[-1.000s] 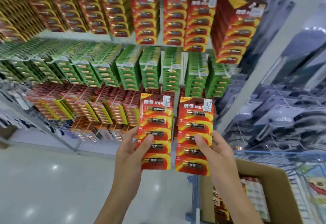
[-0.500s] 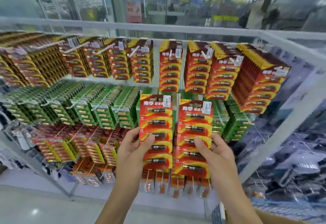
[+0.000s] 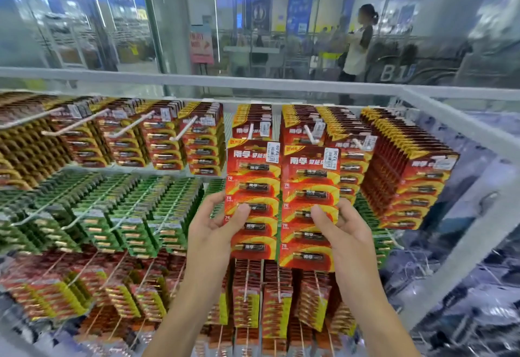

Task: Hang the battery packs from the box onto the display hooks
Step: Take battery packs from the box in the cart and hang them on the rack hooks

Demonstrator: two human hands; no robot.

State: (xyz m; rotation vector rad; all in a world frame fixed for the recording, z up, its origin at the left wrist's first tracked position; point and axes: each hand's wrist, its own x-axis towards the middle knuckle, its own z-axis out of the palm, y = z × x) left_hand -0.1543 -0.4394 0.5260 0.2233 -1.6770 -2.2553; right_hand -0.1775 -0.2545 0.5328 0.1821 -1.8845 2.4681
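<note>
My left hand [image 3: 213,230] grips a red and yellow battery pack [image 3: 253,185], thumb across its front. Beside it, my right hand [image 3: 342,230] grips a second red battery pack [image 3: 311,187] the same way. Both packs stand upright, side by side, raised in front of the top row of the display. Their upper edges sit just below two white display hooks [image 3: 251,131] [image 3: 311,134] that carry red packs. The box is out of view.
The white rack [image 3: 439,114] holds rows of hung packs: red ones [image 3: 408,176] on top, green ones [image 3: 135,216] in the middle, red and yellow ones [image 3: 275,306] below. Several white hooks jut out at upper left. Behind glass, a person [image 3: 357,44] stands.
Both hands have lifted the two packs from the lower rows up to the top row. The view has tilted upward, and the box has dropped out of sight.
</note>
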